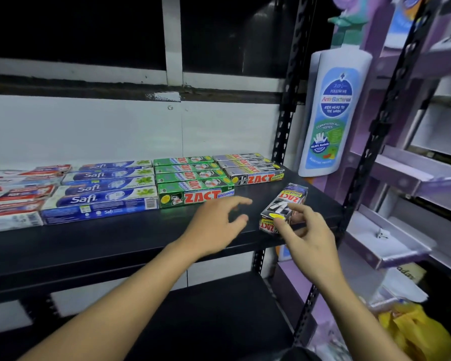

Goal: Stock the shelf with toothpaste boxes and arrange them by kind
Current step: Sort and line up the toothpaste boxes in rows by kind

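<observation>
Nearest the camera, the right hand point(307, 235) pinched the near end of a black Zact box point(287, 201) between thumb and fingers, over the front right of the dark shelf point(115, 241). The box pointed away from the hand. Just left of it, the left hand point(214, 225) hovered with fingers spread and loosely bent, holding nothing. Beyond the left hand lay green Zact boxes point(193, 181), with blue Safi boxes point(107, 188) and red-and-white boxes point(18, 199) further left. Beyond the right hand sat the black Zact row point(250, 168), and a white wash bottle point(333, 113) stood farther right.
</observation>
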Demonstrator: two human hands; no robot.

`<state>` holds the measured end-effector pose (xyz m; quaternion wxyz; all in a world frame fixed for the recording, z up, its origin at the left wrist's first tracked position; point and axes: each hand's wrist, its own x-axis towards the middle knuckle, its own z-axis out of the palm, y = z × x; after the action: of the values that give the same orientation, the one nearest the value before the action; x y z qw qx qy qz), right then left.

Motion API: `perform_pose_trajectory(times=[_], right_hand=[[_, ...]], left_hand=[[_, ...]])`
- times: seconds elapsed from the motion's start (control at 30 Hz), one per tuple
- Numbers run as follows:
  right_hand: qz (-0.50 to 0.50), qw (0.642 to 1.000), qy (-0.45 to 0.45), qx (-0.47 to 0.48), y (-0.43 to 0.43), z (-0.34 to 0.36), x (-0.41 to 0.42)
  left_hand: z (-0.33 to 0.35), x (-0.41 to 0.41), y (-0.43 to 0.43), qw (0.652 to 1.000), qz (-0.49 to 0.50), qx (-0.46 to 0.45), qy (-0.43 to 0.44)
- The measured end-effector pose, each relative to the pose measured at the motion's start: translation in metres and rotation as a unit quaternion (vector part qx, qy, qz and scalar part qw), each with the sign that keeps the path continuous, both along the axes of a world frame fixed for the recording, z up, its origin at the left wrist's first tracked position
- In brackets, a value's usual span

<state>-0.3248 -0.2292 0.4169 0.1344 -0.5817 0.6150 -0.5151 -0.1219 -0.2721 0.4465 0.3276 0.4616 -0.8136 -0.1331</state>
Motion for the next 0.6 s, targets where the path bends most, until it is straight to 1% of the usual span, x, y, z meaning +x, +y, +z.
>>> perform_pose_trajectory(times=[0.1, 0.23, 0.33, 0.47, 0.6], right_hand=[[0.003, 1.000, -0.002, 0.006, -0.001, 0.002, 0.002], [-0.003, 1.000, 0.000, 0.011, -0.001, 0.006, -0.009], [0.003, 1.000, -0.003, 0.006, 0.001, 0.004, -0.019], [0.006, 1.000, 0.015, 0.001, 0.007, -0.001, -0.029], [0.007, 0.999, 0.040, 0.014, 0.013, 0.004, -0.040]], left_hand=[[-0.004, -0.022, 0.004, 0.995, -0.036, 0.081, 0.041], [-0.006, -0.039, 0.009, 0.987, -0.022, 0.114, 0.113], [-0.004, -0.043, 0.012, 0.985, -0.039, 0.121, 0.116], [-0.004, -0.048, 0.016, 0.975, -0.089, 0.167, 0.114], [-0.003, -0.054, 0.019, 0.975, -0.123, 0.159, 0.095]])
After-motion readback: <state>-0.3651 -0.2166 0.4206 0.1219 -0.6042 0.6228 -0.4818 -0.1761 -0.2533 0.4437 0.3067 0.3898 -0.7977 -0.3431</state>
